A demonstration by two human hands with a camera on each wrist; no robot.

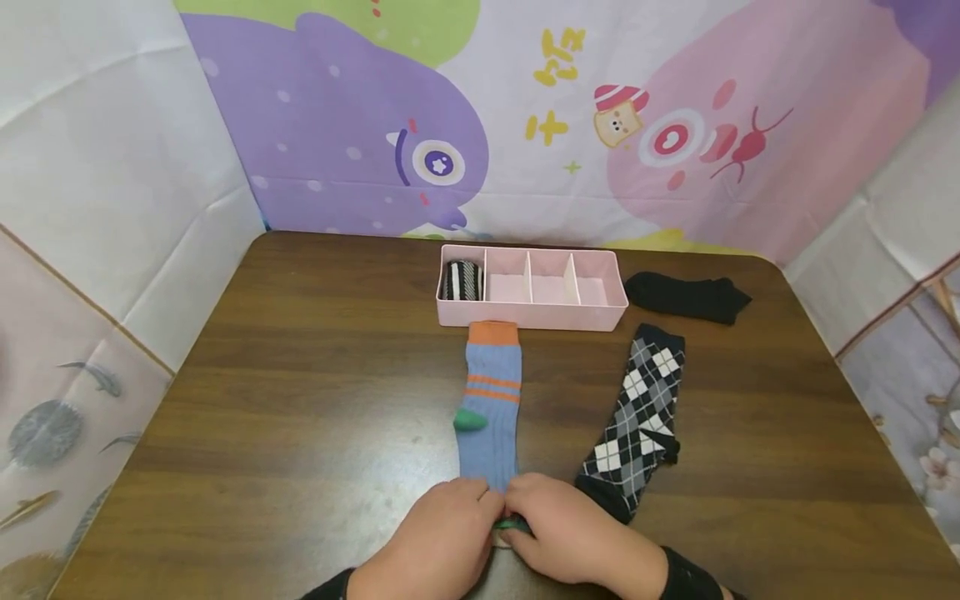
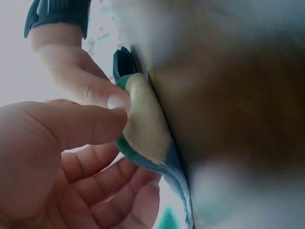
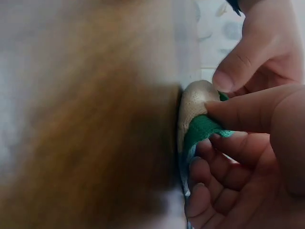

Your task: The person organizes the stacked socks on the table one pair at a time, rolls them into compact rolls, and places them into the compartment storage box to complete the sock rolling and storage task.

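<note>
A blue sock [image 1: 489, 442] with an orange cuff, orange stripes and a green heel lies lengthwise on the table, cuff toward the box. Both hands are at its near end. My left hand [image 1: 438, 533] pinches one side of the toe between thumb and fingers, and my right hand [image 1: 570, 529] pinches the other side. Between the thumbs, the left wrist view shows the cream underside of the toe [image 2: 147, 121] lifted and curling over, edged in green. From the right wrist, the green band [image 3: 202, 128] shows beside the right thumb. The thumbs are close together.
A pink box [image 1: 532, 317] with several compartments stands at the back; a rolled black-and-white striped sock [image 1: 462, 281] sits in its leftmost one. Right of it lies a black sock [image 1: 686, 297]. An argyle sock [image 1: 637, 408] lies right of the blue one, near the right hand.
</note>
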